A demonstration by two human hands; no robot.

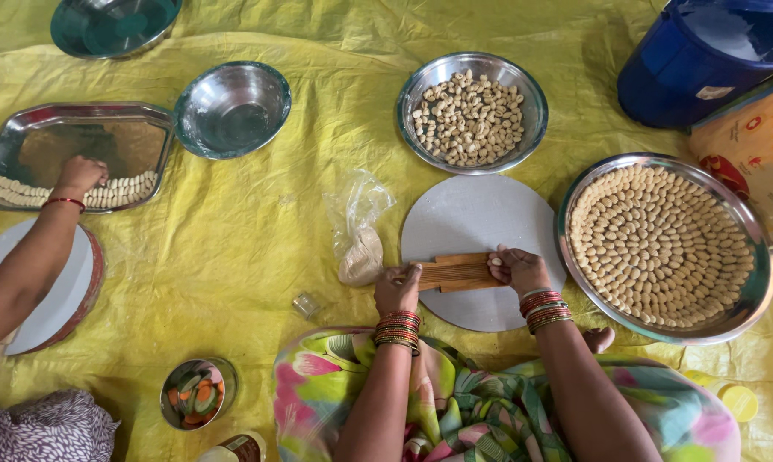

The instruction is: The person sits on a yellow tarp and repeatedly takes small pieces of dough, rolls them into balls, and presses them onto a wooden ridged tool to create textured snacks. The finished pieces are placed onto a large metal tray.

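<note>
My left hand (397, 289) grips the left end of a small ridged wooden board (453, 272) that lies on a round grey board (472, 222). My right hand (516, 267) rests on the wooden board's right end, fingertips pinching a small pale dough piece against it. A steel plate (758, 257) to the right is filled with shaped dough pieces in rings. A steel bowl (534, 94) beyond the round board holds loose dough pieces.
Another person's hand (80, 174) at left reaches into a rectangular steel tray (27, 128) with rows of dough pieces. An empty steel bowl (233, 109), a plastic bag (361, 231), a blue bucket (703, 51) and a small cup (197, 393) sit on the yellow sheet.
</note>
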